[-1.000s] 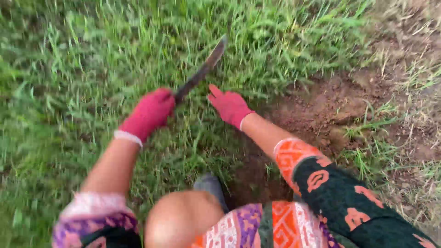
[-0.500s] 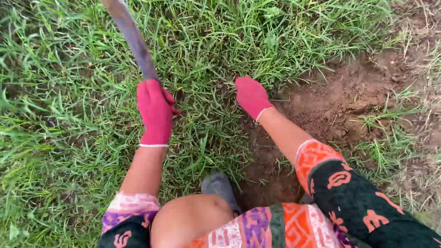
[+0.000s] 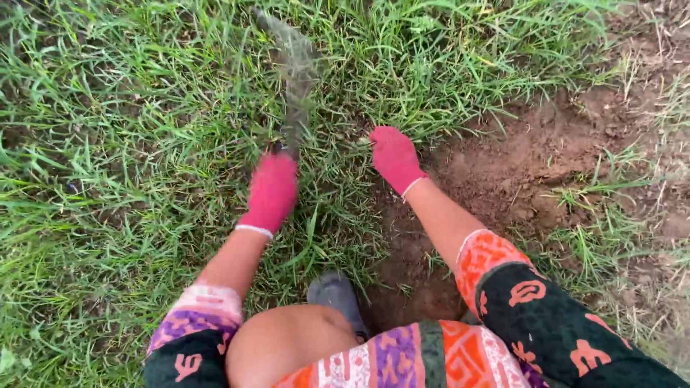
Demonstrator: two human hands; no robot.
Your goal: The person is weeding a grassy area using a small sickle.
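- The left hand, in a pink glove, is gripping a long blade with its fingers wrapped round the handle; the blade is blurring over the grass.
- The right hand is pressing on the grass beside the bare soil, fingers curled; it is wise to be keeping it well apart from the blade's path.
- Striking low at the grass roots is likely working best.

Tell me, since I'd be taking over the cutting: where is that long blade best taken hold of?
By the handle end only, where the left hand in its pink glove already wraps it. The blade runs up and away from that fist over the grass, blurred by motion, so come from the near side, behind the handle. The right hand rests on the grass, apart from it.
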